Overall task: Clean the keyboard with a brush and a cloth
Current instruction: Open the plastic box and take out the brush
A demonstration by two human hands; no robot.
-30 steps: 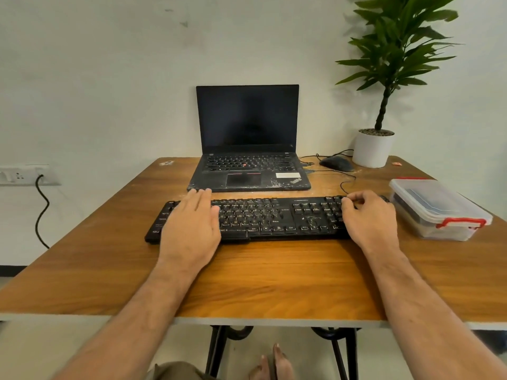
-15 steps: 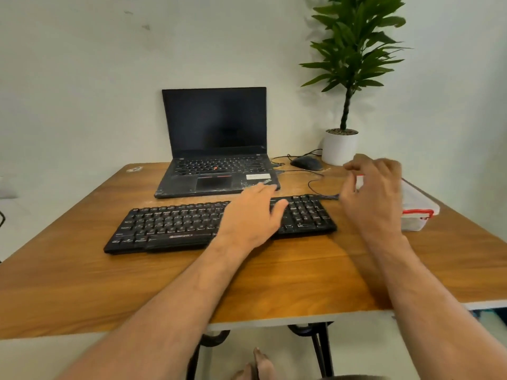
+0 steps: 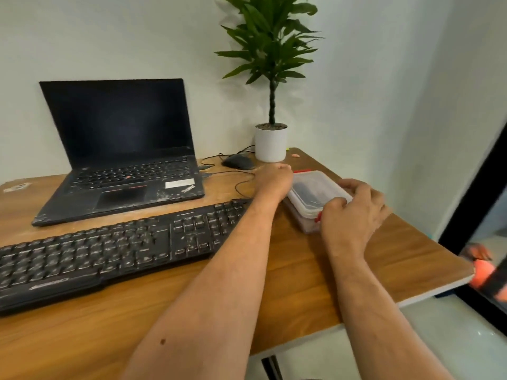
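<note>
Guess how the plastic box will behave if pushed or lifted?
The plastic box looks thin-walled and clear, so probably light and likely to slide on the smooth wooden table. It sits low and flat, so tipping seems unlikely. Both hands are on it.

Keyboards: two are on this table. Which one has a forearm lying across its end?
The separate black keyboard at the front; the left forearm crosses its right end. The laptop's keyboard lies untouched.

Soft, even indoor light, faint shadows on the wall – slight motion blur throughout, wide-angle bending at the edges, lower right corner smeared and unclear.
</note>
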